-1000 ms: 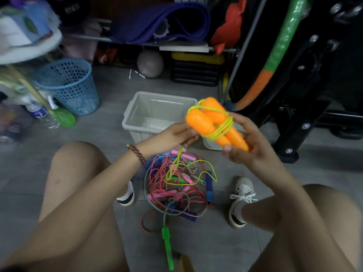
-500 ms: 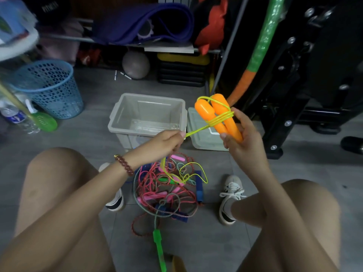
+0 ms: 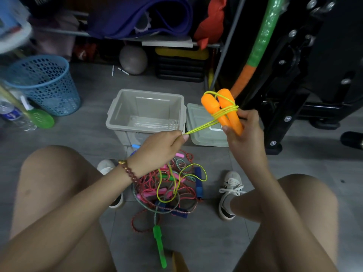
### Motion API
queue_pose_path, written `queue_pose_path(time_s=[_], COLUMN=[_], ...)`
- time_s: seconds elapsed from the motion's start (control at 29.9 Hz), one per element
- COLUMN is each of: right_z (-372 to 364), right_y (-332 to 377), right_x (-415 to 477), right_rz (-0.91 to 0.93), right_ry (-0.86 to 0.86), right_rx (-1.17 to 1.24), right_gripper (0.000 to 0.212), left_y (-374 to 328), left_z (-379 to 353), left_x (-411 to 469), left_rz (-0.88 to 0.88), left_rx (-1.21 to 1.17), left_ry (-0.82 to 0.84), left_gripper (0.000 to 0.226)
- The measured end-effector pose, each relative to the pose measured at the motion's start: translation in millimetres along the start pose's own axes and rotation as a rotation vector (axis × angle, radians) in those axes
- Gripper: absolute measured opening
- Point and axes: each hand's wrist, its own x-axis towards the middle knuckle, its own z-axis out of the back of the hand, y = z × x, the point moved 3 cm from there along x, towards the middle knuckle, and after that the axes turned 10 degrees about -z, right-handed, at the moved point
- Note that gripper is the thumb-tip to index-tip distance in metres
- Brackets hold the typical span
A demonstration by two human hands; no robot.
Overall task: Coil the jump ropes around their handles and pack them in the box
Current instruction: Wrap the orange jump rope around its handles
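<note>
Grey tiled floor (image 3: 206, 242) fills the frame, with the open grey box (image 3: 149, 104) at centre and a tangled rope pile (image 3: 163, 191) below it. The right hand (image 3: 245, 138) closes its grip round two orange handles (image 3: 211, 104), centre right. The left hand (image 3: 159, 150), beside them a second ago, now sits lower left of them, pinching the taut yellow-green rope (image 3: 202, 127).

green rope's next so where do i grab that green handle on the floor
Take the green handle around its middle from above, grip across its width: it lies flat on the floor, clear of the tangled pile, its rope leaving the far end.
</note>
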Motion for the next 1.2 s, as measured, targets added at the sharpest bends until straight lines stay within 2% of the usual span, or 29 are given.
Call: queue_pose_path(time_s=[0.07,0.2,0.27,0.37,0.43,0.53,0.63,0.73,0.83,0.9,1.0,1.1,1.2], right_z=[3,6,5,0,-4,-14,-24,-34,-39,-39,-39,-38,-33], right_y=[0,0,0,0,1,1,1,2,8,12,12,10,8], right_x=[1,2,1,-2,-5,-8,-14,-23,-30,-32,-33,-37,-37], right_rz=[0.010,0.019,0.052,0.117,0.143,0.125,0.130,0.157,0.237,0.258,0.255,0.283,0.274], right_ry=[-0.004,-0.013,-0.020,-0.022,-0.007,0.099,0.259,0.463,0.576,0.647,0.770,0.879,0.932], right_rx=[-0.037,-0.093,-0.140,-0.227,-0.308,-0.383,-0.414,-0.426,-0.437,-0.447,-0.428,-0.408,-0.332], right_gripper=[0.037,0.032,0.029,0.032,0.036,0.038,0.040,0.039,0.037,0.038,0.039,0.036,0.036], left_y=[-1,-1,-2,2,-1,-20,-33,-29,-23,-13,-1,3,3], left_z=[-2,-3,-3,-2,1,9,19,25,32,32,31,27,24], left_x=[-2,4,6,2,0,-3,-7,-8,-6,-3,4,6,6], left_rz=[-0.001,0.148,0.207,0.174,0.089,-0.093,-0.227,-0.350,-0.308,-0.247,-0.296,-0.320,-0.282], left_rx=[-0.060,-0.484,-0.598,-0.596,-0.495,-0.072,0.270,0.378,0.368,0.335,0.137,-0.192,-0.363], left_ry=[0.015,-0.038,-0.038,-0.007,0.018,0.033,-0.076,-0.206,-0.276,-0.217,-0.014,0.171,0.211], left_gripper=[0.034,0.019,0.026,0.035,0.036,0.035,0.038,0.041,0.040,0.039,0.039,0.020,0.007])
